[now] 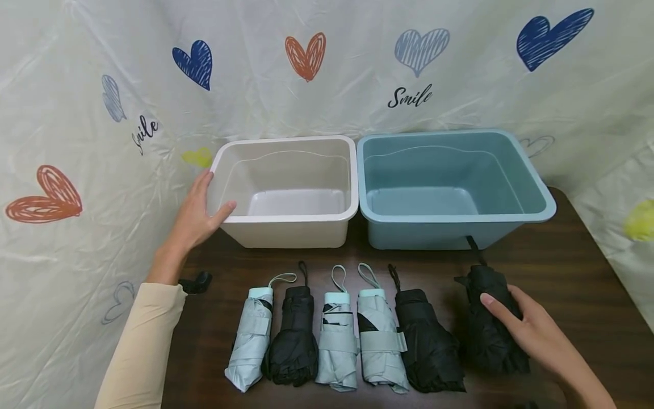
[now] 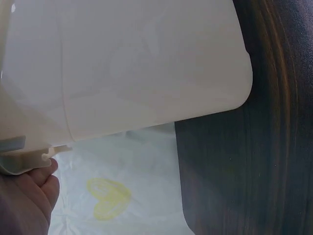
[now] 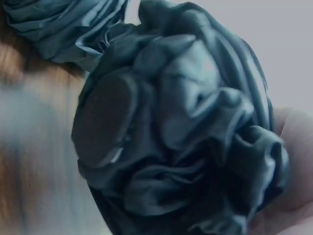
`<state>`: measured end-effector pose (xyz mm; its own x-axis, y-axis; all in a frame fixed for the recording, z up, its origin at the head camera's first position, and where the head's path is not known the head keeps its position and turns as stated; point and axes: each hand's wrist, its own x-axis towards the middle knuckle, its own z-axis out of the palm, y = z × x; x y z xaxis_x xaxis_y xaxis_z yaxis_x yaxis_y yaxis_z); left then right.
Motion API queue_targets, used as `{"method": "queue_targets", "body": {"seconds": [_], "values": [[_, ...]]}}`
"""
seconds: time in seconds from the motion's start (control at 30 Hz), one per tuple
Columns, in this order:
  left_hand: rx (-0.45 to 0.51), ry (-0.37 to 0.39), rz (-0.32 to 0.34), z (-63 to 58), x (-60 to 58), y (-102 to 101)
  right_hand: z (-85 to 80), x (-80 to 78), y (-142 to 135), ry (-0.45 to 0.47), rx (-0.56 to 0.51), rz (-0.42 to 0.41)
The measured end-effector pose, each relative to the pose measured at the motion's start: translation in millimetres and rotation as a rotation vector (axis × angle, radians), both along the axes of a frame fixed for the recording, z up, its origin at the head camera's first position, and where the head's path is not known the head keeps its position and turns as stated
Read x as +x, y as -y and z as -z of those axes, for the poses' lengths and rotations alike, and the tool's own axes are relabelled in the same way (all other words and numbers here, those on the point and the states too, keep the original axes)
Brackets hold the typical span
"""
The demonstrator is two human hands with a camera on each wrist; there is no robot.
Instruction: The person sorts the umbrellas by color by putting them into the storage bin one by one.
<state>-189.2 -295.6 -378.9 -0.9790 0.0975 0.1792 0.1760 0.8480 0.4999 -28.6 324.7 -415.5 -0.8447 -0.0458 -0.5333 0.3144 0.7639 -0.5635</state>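
Observation:
My right hand (image 1: 536,329) grips a folded black umbrella (image 1: 490,318) at the right of the row, its strap pointing toward the blue bin. In the right wrist view, the bunched cloth and round end of this black umbrella (image 3: 181,122) fill the middle. At the left, my left hand (image 1: 196,213) holds the corner of a beige plastic bin (image 1: 286,233), thumb over its rim and fingers along the outer side. The left wrist view shows the fingers of that left hand (image 2: 29,196) curled at the rim, beside the beige wall.
A blue bin (image 1: 424,233) stands right of the beige one; both interiors hold nothing. In front lie three pale blue folded umbrellas (image 1: 337,346) and two black ones (image 1: 293,341) on the dark wooden table (image 1: 204,352). Behind hangs a white heart-print sheet (image 1: 357,68).

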Motion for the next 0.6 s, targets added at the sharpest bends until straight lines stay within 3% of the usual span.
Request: {"method": "queue_targets", "body": {"seconds": [0.13,0.47,0.6], "values": [[-0.008,-0.004,0.010,0.4,0.4,3,-8.4,-1.7,1,-0.033,-0.011,0.004],[-0.006,-0.003,0.007,-0.5,0.4,4,-28.4,-1.3,-2,-0.270,-0.060,0.056],[-0.003,-0.007,0.011,0.0,-0.2,3,-37.7,-5.1,-5,-0.388,-0.022,0.067]]}}
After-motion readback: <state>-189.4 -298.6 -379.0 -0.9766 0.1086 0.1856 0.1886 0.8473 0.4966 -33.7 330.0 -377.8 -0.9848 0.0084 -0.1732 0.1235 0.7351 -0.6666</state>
